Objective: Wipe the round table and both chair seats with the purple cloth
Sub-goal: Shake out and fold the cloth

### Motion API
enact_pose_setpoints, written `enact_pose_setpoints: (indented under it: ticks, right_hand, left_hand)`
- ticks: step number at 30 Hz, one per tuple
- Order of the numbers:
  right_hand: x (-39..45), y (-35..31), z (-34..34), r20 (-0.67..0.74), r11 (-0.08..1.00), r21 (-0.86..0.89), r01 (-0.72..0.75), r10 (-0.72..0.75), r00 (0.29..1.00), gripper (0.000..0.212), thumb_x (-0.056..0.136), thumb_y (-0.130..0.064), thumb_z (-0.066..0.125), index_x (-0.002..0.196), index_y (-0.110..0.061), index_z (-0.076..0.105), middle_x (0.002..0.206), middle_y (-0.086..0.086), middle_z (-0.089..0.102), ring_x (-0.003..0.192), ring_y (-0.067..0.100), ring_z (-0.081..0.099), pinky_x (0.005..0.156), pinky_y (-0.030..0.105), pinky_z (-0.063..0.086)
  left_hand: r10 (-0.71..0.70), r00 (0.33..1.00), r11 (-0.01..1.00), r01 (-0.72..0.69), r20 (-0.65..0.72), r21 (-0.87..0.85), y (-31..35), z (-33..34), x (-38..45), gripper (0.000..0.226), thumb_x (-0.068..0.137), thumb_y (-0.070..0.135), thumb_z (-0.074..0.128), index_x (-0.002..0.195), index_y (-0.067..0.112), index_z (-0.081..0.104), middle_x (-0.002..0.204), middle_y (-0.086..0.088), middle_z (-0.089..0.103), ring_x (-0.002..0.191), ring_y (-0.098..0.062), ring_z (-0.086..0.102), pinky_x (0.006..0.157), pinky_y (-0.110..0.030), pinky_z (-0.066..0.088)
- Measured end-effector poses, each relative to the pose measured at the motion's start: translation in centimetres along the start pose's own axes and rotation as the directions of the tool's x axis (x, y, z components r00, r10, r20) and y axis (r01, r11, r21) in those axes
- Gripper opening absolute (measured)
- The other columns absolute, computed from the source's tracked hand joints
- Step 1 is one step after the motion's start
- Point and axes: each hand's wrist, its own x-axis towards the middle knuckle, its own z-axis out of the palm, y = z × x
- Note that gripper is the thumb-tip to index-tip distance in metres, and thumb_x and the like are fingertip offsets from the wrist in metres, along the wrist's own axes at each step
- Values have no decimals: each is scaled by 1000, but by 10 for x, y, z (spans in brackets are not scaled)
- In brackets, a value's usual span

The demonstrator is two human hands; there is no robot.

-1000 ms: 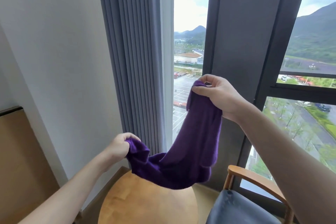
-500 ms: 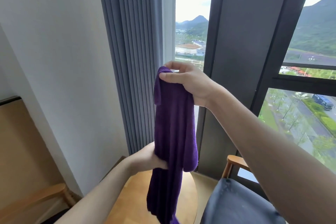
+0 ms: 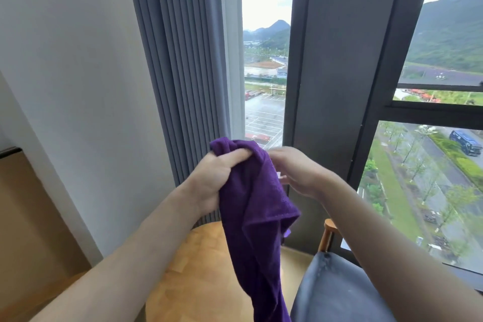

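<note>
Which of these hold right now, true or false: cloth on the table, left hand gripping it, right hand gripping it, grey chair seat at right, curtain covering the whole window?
1. The purple cloth lies spread on the round table. False: it hangs in the air above it.
2. The left hand grips the cloth's top. True.
3. The right hand grips the cloth too. False: its fingers look relaxed beside it, though blurred.
4. A grey chair seat is right of the table. True.
5. The curtain covers the whole window. False: glass shows to its right.
</note>
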Motion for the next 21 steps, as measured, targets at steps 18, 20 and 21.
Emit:
enact_pose_setpoints:
  ticks: [18,20,21]
  right_hand:
    - [-15,31,6,-294,942,-314,-116,20,956,35,96,-45,64,102,-12,72,98,3,72,92,20,69,83,35,55]
    - [-8,39,7,-182,954,-199,-224,188,965,54,98,-60,53,115,-12,68,113,3,68,105,20,65,97,41,51]
    - [-7,42,10,-106,955,-108,-276,265,958,60,98,-66,47,118,-13,66,117,3,67,109,20,63,101,42,49]
  left_hand:
    - [-251,956,961,227,-151,-160,29,-17,32,20,101,18,62,95,1,71,86,-13,75,75,-24,74,80,-40,59]
    - [-239,966,963,222,-100,-155,33,-25,30,16,95,14,67,95,-1,75,92,-14,76,80,-24,75,83,-38,60]
    - [-226,972,966,214,-71,-148,35,-28,28,15,89,11,71,94,-1,77,96,-14,76,82,-24,75,84,-38,61]
